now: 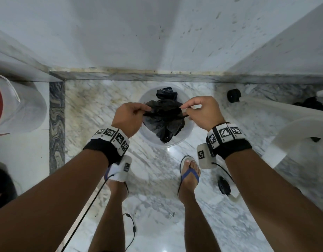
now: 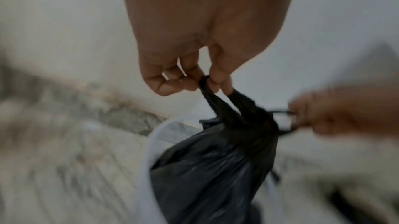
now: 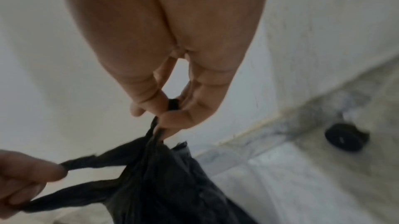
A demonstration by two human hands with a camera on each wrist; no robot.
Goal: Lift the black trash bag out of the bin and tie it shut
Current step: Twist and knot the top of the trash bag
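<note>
A black trash bag [image 1: 164,120] hangs over a round white bin [image 1: 190,124] on the marble floor, its lower part still inside the rim. My left hand [image 1: 131,113] pinches the bag's left handle loop [image 2: 218,101] between curled fingers. My right hand [image 1: 198,110] pinches the right handle loop [image 3: 159,130] the same way. The two hands stand apart, pulling the loops out to either side above the bag's gathered neck. In the left wrist view the bag [image 2: 211,168] sits against the bin's white wall [image 2: 149,156]; the picture is blurred.
A white wall [image 1: 157,33] rises just behind the bin. A white plastic chair [image 1: 291,124] stands at the right, with a black round object [image 1: 233,95] near the skirting. A white bucket with a red label [image 1: 13,106] is at the left. My sandalled feet [image 1: 189,171] stand close before the bin.
</note>
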